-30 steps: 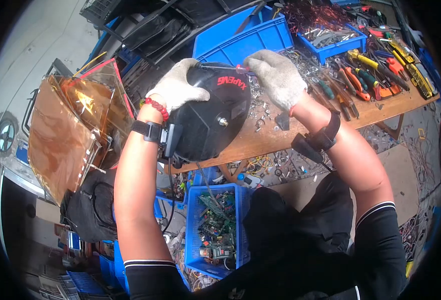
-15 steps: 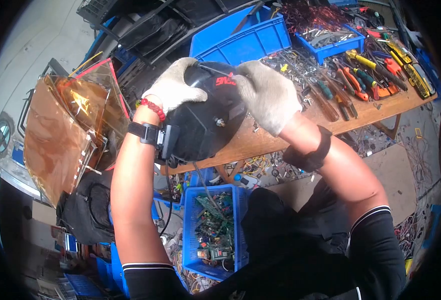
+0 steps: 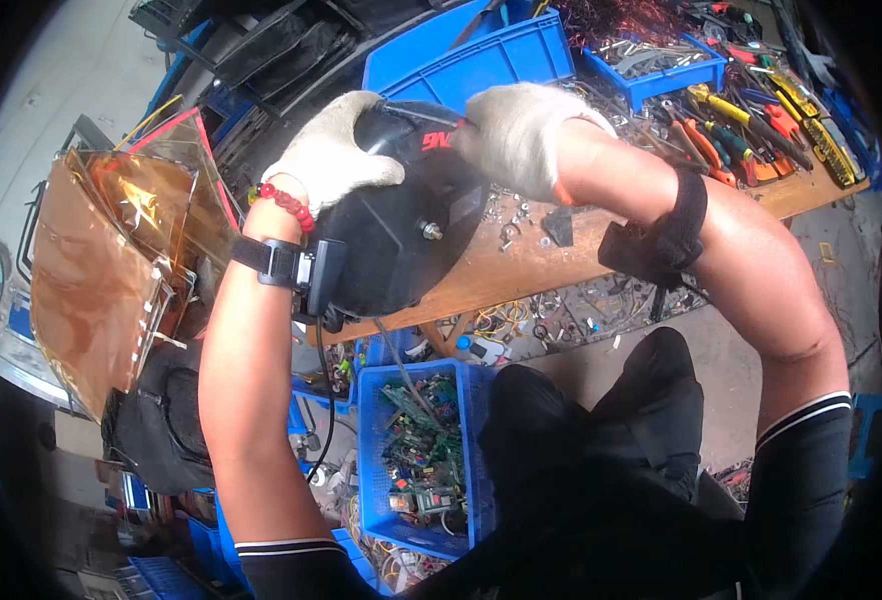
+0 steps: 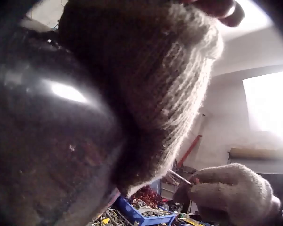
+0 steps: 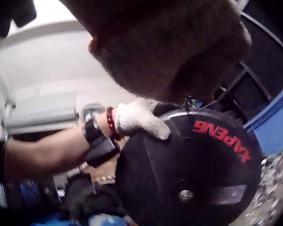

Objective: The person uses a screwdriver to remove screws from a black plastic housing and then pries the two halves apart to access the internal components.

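A round black disc-shaped housing (image 3: 391,245), marked XAPENG in red and with a metal bolt (image 3: 430,231) at its centre, stands tilted at the bench's left end. My gloved left hand (image 3: 329,150) grips its upper left rim, thumb on the face. My gloved right hand (image 3: 516,140) is at the upper right rim, fingers curled round a thin tool, seemingly a screwdriver. The tool's metal shaft (image 4: 180,177) shows in the left wrist view; its handle is mostly hidden in the glove. In the right wrist view the right glove (image 5: 174,61) hangs close over the rim.
On the wooden bench (image 3: 601,245) lie loose screws, pliers (image 3: 696,148) and other hand tools. Blue bins (image 3: 481,65) stand behind. Below is a blue crate (image 3: 366,450) of circuit boards. Brownish film sheets (image 3: 96,270) stand at left.
My right hand has moved left onto the rim beside the red lettering, its forearm now more level. My left hand keeps its hold on the housing. The head view has shifted slightly.
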The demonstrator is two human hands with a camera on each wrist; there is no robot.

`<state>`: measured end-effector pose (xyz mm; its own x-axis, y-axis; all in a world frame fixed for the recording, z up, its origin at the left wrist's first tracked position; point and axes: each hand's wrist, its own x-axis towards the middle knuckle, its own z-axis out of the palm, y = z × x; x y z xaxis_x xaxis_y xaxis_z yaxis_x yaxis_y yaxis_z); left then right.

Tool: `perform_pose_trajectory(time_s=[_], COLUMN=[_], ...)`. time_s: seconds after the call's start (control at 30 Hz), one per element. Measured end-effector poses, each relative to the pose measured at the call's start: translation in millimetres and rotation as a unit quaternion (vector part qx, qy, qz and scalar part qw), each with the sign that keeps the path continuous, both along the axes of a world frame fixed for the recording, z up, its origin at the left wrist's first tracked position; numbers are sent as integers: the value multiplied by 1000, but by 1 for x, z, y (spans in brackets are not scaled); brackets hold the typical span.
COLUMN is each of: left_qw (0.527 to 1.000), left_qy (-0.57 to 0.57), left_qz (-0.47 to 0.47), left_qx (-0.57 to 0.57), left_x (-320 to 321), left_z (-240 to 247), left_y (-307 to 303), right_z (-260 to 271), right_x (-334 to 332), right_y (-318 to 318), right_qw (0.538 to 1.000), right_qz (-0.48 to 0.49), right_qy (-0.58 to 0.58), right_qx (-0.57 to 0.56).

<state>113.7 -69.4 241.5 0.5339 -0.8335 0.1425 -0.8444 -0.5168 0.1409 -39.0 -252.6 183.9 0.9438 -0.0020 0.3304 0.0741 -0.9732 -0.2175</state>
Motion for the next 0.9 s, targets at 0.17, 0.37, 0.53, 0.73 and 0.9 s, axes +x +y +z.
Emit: perform_pose_trajectory(time_s=[0.17,0.37,0.53,0.73,0.9], left_qw=[1000,998,999,1000,999], left_qy=[-24,-46,-30,1,-37], left_qz=[16,-39,-18,-7,-16], left_qx=[2,0,4,-23,10], left_x=[3,26,20,25,27], left_z=[1,-4,-1,-3,0], left_y=[-1,2,8,10,7], right_z=[-3,27,2,-20,-15], right_x=[-17,-2,6,14,13], right_y=[26,23,23,34,37], right_qw=[975,955,833,802,876], right_qz=[-124,-85,-91,-35,-90], right_qy=[-132,-251,-408,-558,-436], right_qx=[-129,137,363,211,188])
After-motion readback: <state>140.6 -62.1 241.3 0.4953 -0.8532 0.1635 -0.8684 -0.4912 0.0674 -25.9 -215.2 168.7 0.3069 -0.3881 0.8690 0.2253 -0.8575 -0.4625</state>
